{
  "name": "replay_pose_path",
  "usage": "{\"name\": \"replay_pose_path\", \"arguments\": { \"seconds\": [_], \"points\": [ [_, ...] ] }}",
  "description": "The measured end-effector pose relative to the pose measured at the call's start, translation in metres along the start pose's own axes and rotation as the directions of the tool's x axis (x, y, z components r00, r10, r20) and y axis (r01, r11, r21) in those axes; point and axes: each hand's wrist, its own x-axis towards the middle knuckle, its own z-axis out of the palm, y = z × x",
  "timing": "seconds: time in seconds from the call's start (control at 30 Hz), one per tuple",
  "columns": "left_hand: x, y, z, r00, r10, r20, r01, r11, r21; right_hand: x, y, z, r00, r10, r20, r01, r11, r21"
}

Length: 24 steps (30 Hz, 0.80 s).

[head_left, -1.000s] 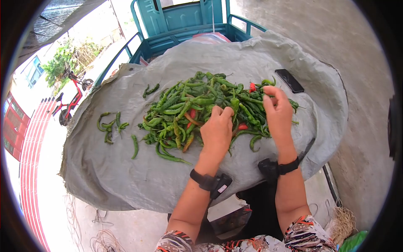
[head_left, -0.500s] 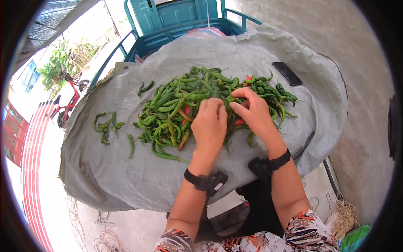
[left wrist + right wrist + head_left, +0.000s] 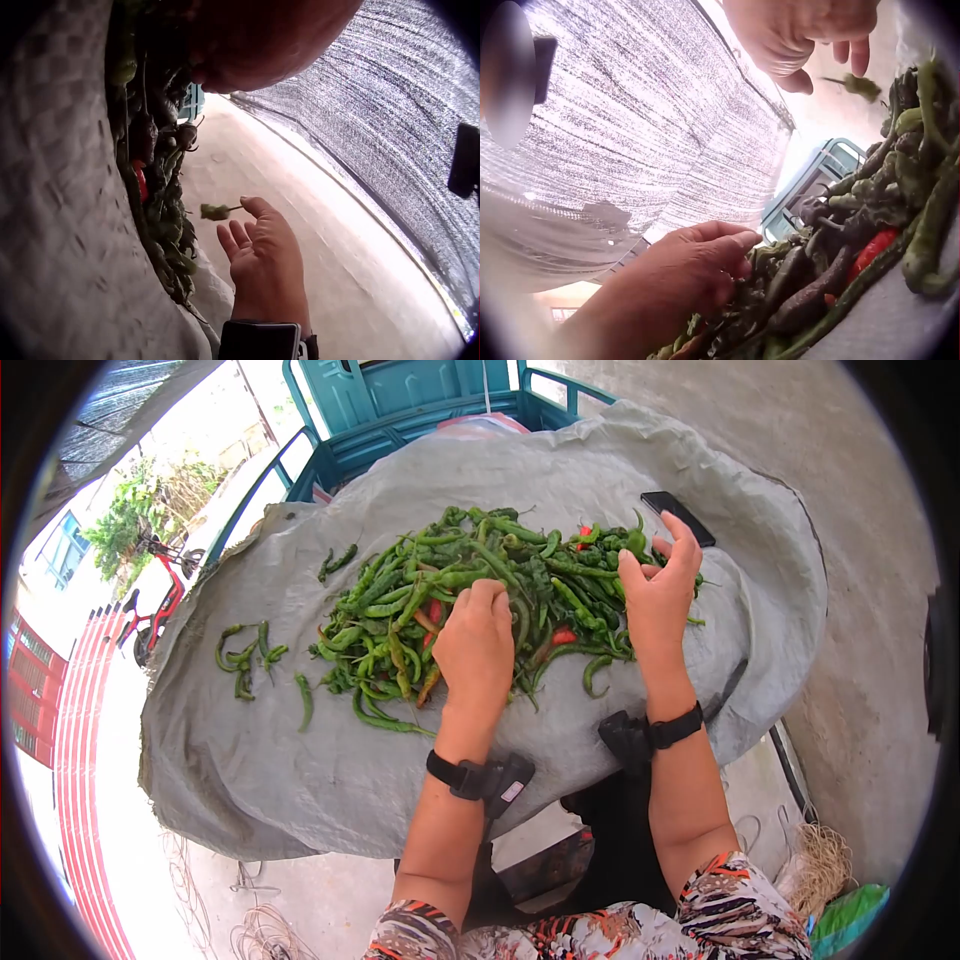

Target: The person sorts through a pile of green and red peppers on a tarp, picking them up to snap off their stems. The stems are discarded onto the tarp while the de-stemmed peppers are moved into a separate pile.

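Observation:
A large pile of green chili peppers (image 3: 560, 575), with a few red ones in it, lies on a grey woven sheet (image 3: 300, 780). My left hand (image 3: 475, 650) is at the middle of the pile, fingertips bent down among the peppers. From the right wrist view, the left thumb and forefinger meet at the tips; I cannot tell whether they pinch a pepper. Over the pile's right end, my right hand (image 3: 660, 600) has thumb and fingers spread. One small green chili pepper (image 3: 862, 88) is in the air just off its fingertips, stem (image 3: 234, 208) toward the thumb.
A black phone (image 3: 672, 510) lies on the sheet beyond the right hand. Small groups of peppers (image 3: 240, 655) lie apart on the left. Behind the sheet stands a teal cart bed (image 3: 420, 400). A red bike (image 3: 160, 610) stands far left.
The right hand came left beside the left hand, then swung back right, its fingers spreading, with a small green chili pepper now off their tips. The left hand has stayed at the pile.

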Motion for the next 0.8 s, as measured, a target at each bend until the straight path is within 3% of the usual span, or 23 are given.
{"name": "replay_pose_path", "arguments": {
  "seconds": [0.07,0.13,0.23,0.33,0.5,0.6,0.8],
  "points": [
    [-0.001,0.001,-0.001,1.0,0.003,0.029,-0.002,1.0,-0.014,-0.001,0.003,-0.002,0.996,0.0,0.092,0.006,0.998,-0.063],
    [-0.002,0.002,-0.002,0.998,-0.001,0.058,0.002,1.0,-0.02,-0.001,0.011,-0.009,0.941,0.044,0.336,-0.003,0.993,-0.12],
    [-0.001,0.004,-0.004,0.996,-0.002,0.093,0.004,1.0,-0.026,-0.007,-0.017,-0.012,0.681,0.24,0.691,-0.017,0.949,-0.314],
    [-0.002,0.005,-0.005,0.989,0.018,0.147,-0.012,0.999,-0.043,-0.029,-0.001,-0.006,0.635,0.12,0.763,0.273,0.889,-0.367],
    [-0.006,0.009,-0.007,0.964,0.066,0.258,-0.074,0.997,0.02,-0.022,-0.006,-0.003,0.667,0.189,0.721,0.141,0.918,-0.371],
    [-0.009,0.008,-0.003,0.956,0.18,0.231,-0.206,0.974,0.095,-0.02,-0.007,-0.004,0.636,0.221,0.739,0.147,0.906,-0.397],
    [-0.012,0.003,0.005,0.961,0.181,0.208,-0.214,0.966,0.146,-0.024,-0.004,0.004,0.621,0.282,0.731,0.067,0.91,-0.408]
  ]
}}
